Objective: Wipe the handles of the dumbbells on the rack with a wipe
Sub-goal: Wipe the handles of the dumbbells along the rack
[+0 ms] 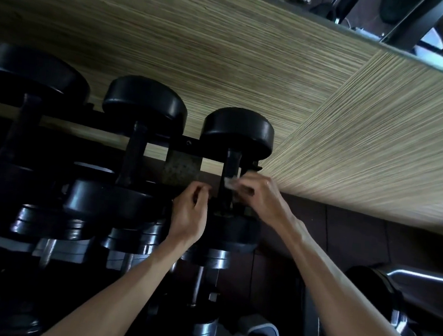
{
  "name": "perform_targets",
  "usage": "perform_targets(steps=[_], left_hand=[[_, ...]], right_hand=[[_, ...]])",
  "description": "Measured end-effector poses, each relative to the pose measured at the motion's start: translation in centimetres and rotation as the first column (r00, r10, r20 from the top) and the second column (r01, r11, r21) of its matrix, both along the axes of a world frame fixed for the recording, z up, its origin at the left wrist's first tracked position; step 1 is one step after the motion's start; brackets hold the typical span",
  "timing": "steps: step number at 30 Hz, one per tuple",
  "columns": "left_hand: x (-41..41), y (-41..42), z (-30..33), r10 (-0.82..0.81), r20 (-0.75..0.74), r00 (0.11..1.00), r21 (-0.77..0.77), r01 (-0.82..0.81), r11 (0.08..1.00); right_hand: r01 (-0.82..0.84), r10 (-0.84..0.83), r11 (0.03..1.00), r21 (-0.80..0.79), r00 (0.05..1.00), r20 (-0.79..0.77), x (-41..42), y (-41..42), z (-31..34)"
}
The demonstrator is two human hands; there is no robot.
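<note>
Pinching the wipe (pixel 229 183) against the rightmost dumbbell's handle (pixel 230 168), the right hand (pixel 262 196) seems set to rub it; the left hand (pixel 189 213), fingers curled, hovers just left of that handle, apparently empty.

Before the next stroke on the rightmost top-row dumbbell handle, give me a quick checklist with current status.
1. Wipe in the right hand: ok, pinched at the fingertips.
2. Wipe against the rightmost dumbbell handle: ok, it lies on the handle's right side.
3. Left hand out of the stroke path: ok, beside the handle to its left, fingers curled; whether it holds anything, cannot tell.
4. Dumbbell seated on the rack rail: ok, upper head above the rail, lower head below.
5. Handle already clean: cannot tell, too dark.
6. Middle dumbbell handle wiped: cannot tell.
</note>
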State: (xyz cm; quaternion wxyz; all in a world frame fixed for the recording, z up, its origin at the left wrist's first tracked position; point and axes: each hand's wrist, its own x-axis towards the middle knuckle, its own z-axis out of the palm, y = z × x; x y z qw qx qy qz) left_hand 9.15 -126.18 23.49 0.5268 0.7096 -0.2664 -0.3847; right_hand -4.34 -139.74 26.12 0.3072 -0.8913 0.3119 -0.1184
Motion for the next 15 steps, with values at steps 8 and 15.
perform_targets(steps=[8,15], left_hand=[[2.5,1.0,1.5,-0.198,0.338,0.92,0.051,0.192,0.98],[12.9,6.9,4.3,-0.171,0.873,0.457,0.13,0.121,0.984]], right_hand=[[0.303,-0.321,0.939,0.161,0.942,0.098,1.0,3.3,2.2],[0.35,-0.402,0.887,0.301,0.906,0.132,8.6,8.3,3.0]])
